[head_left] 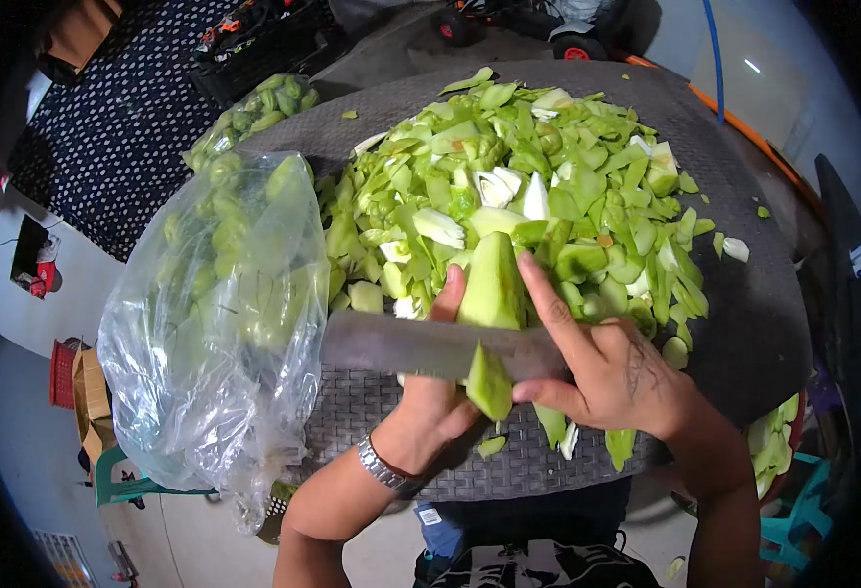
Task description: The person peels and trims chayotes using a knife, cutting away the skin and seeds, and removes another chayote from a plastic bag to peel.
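My left hand [429, 397], with a metal watch on its wrist, holds a pale green chayote [492, 279] from below; the thumb lies along its left side. My right hand [612, 372] is closed on a wide-bladed knife [391, 343], its index finger stretched along the chayote's right side. The knife handle is hidden in the hand. Across the lower chayote runs the blade, pointing left. A thick green slice [490, 384] stands at the blade's near side. Beyond both hands spreads a big heap of green peelings [587, 186] with white pieces among them.
A clear plastic bag [225, 382] of chayotes stands left of the heap, with another bag [264, 103] behind it. The dark woven-pattern tabletop [744, 323] has a rounded edge. Green plastic chairs [798, 514] and a container of peelings [771, 446] are below right.
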Demonstrator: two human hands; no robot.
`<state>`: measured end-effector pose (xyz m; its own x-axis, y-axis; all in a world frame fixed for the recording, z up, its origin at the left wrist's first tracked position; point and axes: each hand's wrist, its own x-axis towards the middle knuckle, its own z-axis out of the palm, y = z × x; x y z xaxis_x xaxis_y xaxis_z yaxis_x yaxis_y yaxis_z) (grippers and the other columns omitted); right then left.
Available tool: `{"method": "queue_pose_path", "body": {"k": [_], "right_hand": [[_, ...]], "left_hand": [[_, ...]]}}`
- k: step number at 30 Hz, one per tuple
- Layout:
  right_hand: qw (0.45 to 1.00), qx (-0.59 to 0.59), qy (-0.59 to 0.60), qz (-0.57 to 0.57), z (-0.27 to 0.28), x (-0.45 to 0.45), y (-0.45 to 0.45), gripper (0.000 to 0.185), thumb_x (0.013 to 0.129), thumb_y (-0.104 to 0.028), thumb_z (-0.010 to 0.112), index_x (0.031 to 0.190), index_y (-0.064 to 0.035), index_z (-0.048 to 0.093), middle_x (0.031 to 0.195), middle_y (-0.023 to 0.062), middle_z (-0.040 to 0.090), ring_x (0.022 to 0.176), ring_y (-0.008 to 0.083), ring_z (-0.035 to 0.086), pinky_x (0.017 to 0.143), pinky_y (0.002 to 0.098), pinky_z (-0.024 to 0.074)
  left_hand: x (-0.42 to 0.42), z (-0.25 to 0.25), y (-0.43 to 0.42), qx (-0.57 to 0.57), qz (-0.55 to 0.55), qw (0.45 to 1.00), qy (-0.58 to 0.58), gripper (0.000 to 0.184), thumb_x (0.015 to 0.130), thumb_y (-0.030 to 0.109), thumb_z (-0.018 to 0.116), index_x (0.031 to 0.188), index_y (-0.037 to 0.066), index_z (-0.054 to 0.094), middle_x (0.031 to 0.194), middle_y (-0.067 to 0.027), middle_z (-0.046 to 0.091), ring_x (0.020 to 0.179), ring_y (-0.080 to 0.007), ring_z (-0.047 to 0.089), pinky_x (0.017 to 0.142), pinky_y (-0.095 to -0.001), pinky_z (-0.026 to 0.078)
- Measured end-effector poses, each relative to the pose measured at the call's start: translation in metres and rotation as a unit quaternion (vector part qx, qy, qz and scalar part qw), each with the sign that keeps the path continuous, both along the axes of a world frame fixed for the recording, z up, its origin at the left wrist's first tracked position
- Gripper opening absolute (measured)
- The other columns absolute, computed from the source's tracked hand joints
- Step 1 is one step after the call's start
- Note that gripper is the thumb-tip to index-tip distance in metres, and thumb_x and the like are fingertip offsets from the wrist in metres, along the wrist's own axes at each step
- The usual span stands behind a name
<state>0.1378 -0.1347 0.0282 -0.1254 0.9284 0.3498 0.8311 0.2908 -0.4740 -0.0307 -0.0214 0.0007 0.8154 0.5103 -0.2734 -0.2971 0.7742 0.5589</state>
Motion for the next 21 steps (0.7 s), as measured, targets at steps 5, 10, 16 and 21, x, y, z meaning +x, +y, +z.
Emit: {"method": "queue_pose_path", "body": {"k": [5, 10, 16, 21], "right_hand": [[0.998, 0.044, -0.041, -0.025, -0.007, 0.007, 0.005, 0.096, 0.101, -0.049, 0.066, 0.166, 0.0018, 0.017, 0.084, 0.0283, 0.071, 0.094, 0.0451, 0.075, 0.100, 0.0508, 0.0528], [0.988, -0.064, 0.083, -0.114, -0.005, 0.030, 0.007, 0.085, 0.105, -0.046, 0.060, 0.165, -0.0007, 0.022, 0.083, 0.0255, 0.071, 0.088, 0.0390, 0.074, 0.094, 0.0463, 0.0540], [0.735, -0.275, 0.608, -0.121, 0.004, 0.063, 0.007, 0.081, 0.107, -0.070, 0.039, 0.151, -0.0021, 0.043, 0.066, 0.0169, 0.063, 0.035, 0.0106, 0.045, 0.037, 0.0250, 0.0373], [0.645, -0.290, 0.707, -0.026, 0.003, 0.061, 0.003, 0.089, 0.105, -0.075, 0.033, 0.156, -0.0024, 0.040, 0.065, 0.0173, 0.062, 0.033, 0.0104, 0.042, 0.035, 0.0247, 0.0348]], "left_hand": [[-0.002, -0.001, -0.004, -0.001, 0.008, 0.998, 0.059, 0.063, 0.108, 0.059, 0.046, 0.146, 0.009, 0.052, 0.131, -0.0161, 0.066, 0.112, -0.0301, 0.070, 0.091, -0.0473, 0.061], [-0.004, -0.006, -0.005, 0.021, -0.053, 0.997, 0.059, 0.061, 0.109, 0.059, 0.042, 0.136, 0.007, 0.057, 0.112, -0.0136, 0.069, 0.086, -0.0275, 0.071, 0.063, -0.0402, 0.059], [-0.006, 0.011, -0.005, -0.079, -0.046, 0.995, -0.047, 0.086, 0.100, 0.078, 0.042, 0.139, 0.003, 0.056, 0.117, -0.0167, 0.065, 0.101, -0.0340, 0.067, 0.071, -0.0420, 0.060], [-0.011, 0.003, 0.009, 0.025, 0.076, 0.995, 0.061, 0.067, 0.101, 0.064, 0.057, 0.131, 0.003, 0.060, 0.113, -0.0132, 0.069, 0.100, -0.0255, 0.070, 0.085, -0.0423, 0.060]]}}
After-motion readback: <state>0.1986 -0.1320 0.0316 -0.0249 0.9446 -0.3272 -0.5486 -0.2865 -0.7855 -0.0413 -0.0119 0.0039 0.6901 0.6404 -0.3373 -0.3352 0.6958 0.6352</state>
